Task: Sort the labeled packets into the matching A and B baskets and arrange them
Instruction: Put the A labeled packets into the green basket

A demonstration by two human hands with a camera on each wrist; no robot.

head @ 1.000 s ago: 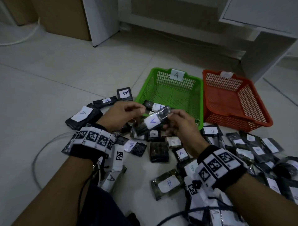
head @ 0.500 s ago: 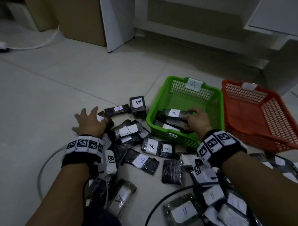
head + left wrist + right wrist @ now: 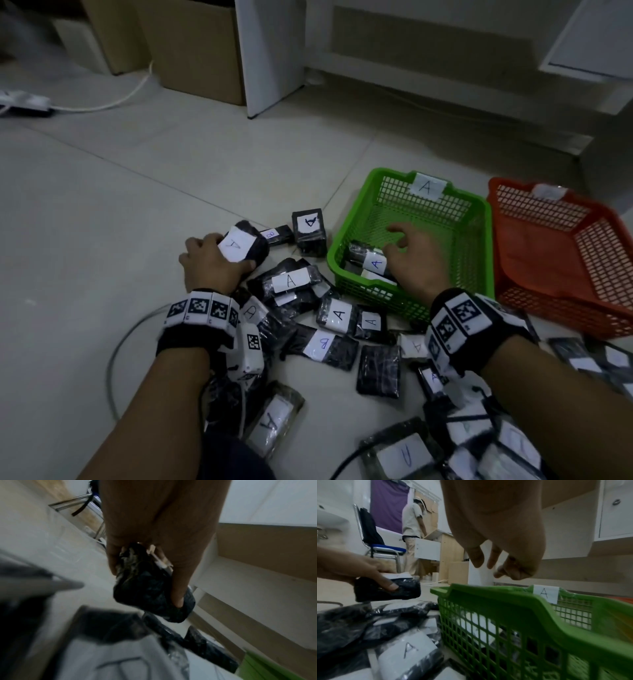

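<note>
Head view: left hand (image 3: 212,265) fingers (image 3: 249,264) wrap a packet (image 3: 247,244) (labeled A).

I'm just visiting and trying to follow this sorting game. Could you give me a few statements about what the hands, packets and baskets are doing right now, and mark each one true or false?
1. The left hand grips a dark packet with a white label. True.
2. The right hand holds a packet up in the air. False: its fingers are relaxed and hold nothing, above the green basket.
3. The green basket carries a tag marked A. True.
4. The orange basket is full of packets. False: no packets show inside it.
5. A packet labelled A lies inside the green basket. True.
6. All packets left on the floor are labelled A. False: one labelled B lies among them.
</note>
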